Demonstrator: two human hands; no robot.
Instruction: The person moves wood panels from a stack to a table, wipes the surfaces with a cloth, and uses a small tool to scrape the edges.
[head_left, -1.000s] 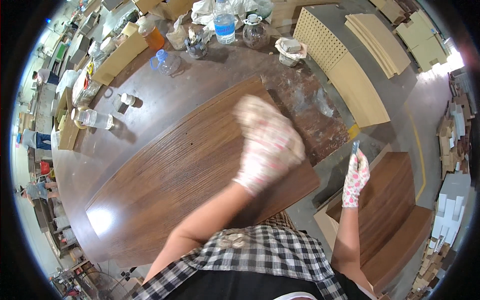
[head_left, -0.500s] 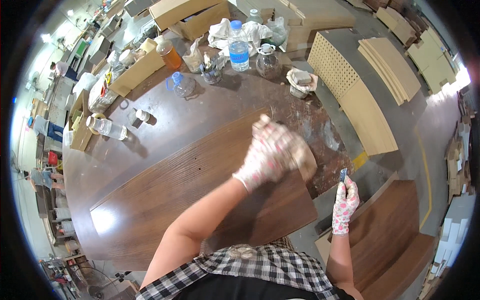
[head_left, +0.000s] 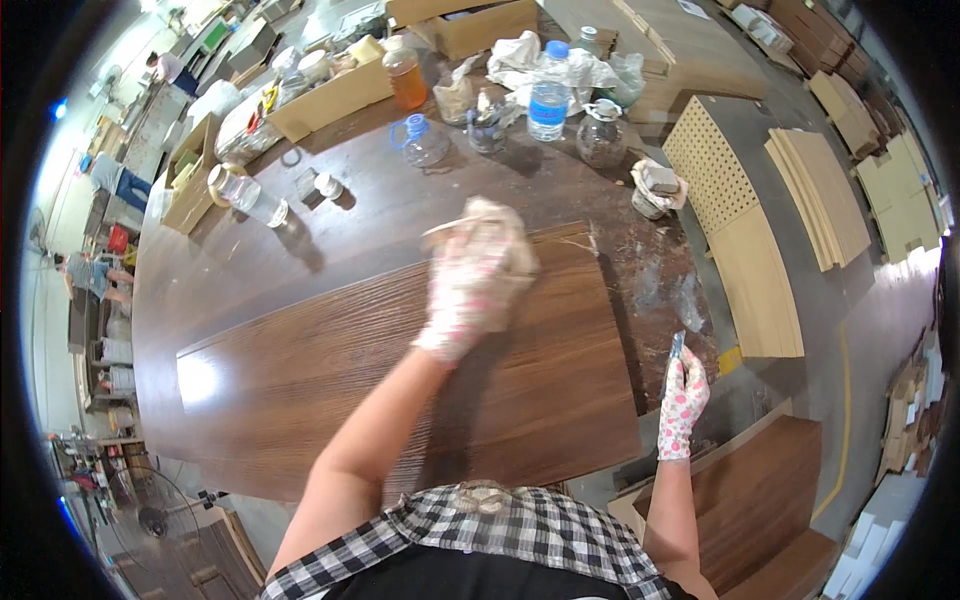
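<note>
A long dark brown wood-grain board (head_left: 330, 365) lies on the round brown table (head_left: 365, 215) in front of me. My left hand (head_left: 460, 305), in a white glove with pink print, is closed around a crumpled beige cloth (head_left: 508, 240) at the board's far edge; motion smears both. Off the board's right end, my right hand (head_left: 684, 405), gloved alike, pinches a small flat blue-grey piece (head_left: 678, 345) between thumb and fingers. It points upward, and its exact kind is too small to tell.
Bottles stand along the far side, among them a blue-capped water bottle (head_left: 548, 105) and an amber bottle (head_left: 405, 80). A clear bottle (head_left: 250, 195) lies at left. A grey block tops a cloth-lined pot (head_left: 655, 190). Brown panels (head_left: 750, 490) sit low at right.
My left hand has swept left with the cloth, from the board's right end toward its middle far edge. My right hand keeps its pinch, slightly lower. The whole view has shifted.
</note>
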